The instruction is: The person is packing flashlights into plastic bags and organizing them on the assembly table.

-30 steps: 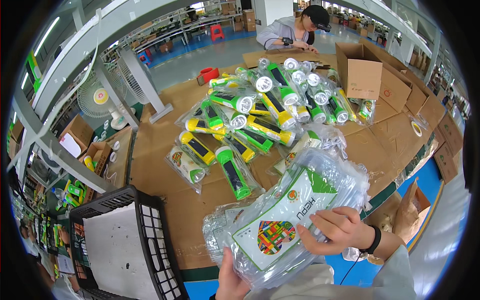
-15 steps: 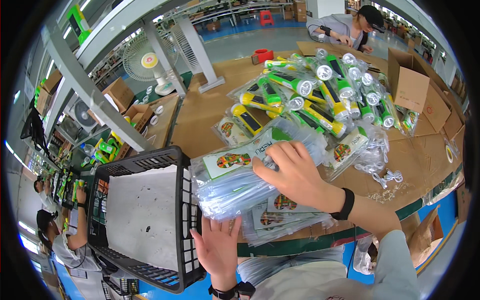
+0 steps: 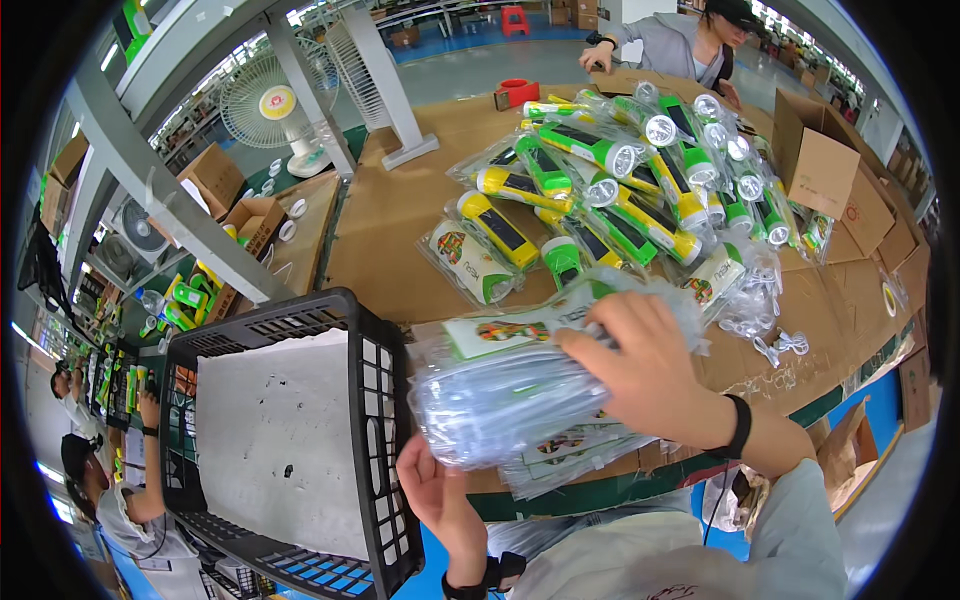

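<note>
Clear plastic is catching the light: we are holding a thick stack of bags (image 3: 520, 395) with printed cards inside, at the near edge of the table (image 3: 400, 220). Our right hand (image 3: 640, 365) is pressing down on top of the stack, fingers spread and curled over its far edge, clamped on it. Our left hand (image 3: 440, 495) is coming up from below, fingers closed on the stack's lower left corner. The stack is lying tilted, its left end just beside the rim of the crate (image 3: 385, 420), apart from it as far as we can tell.

The black crate is sitting to our left, below table level, a grey sheet (image 3: 275, 430) lying flat in its bottom.

Farther out on the brown table, a heap of bagged green and yellow torches (image 3: 620, 170) is spreading toward the right, with a few loose white cords (image 3: 775, 345) near our right wrist. Cardboard boxes (image 3: 830, 165) are standing at the far right edge. A red tape roll (image 3: 515, 93) is lying at the far side, near another person (image 3: 690, 45) working there. A white fan (image 3: 265, 105) is standing on the floor to the left.
</note>
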Available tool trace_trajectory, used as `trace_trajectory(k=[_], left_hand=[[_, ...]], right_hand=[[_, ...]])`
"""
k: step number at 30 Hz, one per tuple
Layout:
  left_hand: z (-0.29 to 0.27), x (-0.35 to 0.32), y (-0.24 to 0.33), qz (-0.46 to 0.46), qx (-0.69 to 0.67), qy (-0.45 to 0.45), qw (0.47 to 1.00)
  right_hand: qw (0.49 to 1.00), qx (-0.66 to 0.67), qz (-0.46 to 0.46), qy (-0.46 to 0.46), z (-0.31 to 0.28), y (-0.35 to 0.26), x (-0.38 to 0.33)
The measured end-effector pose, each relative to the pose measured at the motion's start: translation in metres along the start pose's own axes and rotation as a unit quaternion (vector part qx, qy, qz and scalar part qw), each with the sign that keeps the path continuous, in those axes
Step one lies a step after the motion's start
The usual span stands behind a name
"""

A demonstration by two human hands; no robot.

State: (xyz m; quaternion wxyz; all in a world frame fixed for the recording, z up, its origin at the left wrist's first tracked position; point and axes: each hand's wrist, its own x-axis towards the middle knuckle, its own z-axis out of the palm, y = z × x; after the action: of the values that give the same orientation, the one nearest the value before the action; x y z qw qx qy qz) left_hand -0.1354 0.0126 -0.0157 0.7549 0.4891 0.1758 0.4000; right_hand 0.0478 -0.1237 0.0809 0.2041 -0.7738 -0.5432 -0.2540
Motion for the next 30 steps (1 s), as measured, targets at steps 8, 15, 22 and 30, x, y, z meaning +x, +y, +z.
trace_trajectory(k=[8, 15, 22, 30], left_hand=[[0.053, -0.015, -0.024, 0.182, 0.557, -0.415, 0.696], [0.043, -0.014, -0.046, 0.152, 0.636, -0.460, 0.601], [0.026, -0.004, -0.033, 0.264, 0.645, -0.403, 0.593], [0.017, 0.016, -0.005, 0.132, 0.630, -0.211, 0.736]], right_hand=[[0.986, 0.002, 0.165, 0.005, -0.057, 0.033, -0.042], [0.942, 0.078, 0.325, -0.020, -0.097, 0.043, -0.087], [0.913, 0.079, 0.400, -0.020, -0.115, 0.054, -0.131], [0.938, 0.010, 0.333, 0.097, -0.109, 0.036, -0.137]])
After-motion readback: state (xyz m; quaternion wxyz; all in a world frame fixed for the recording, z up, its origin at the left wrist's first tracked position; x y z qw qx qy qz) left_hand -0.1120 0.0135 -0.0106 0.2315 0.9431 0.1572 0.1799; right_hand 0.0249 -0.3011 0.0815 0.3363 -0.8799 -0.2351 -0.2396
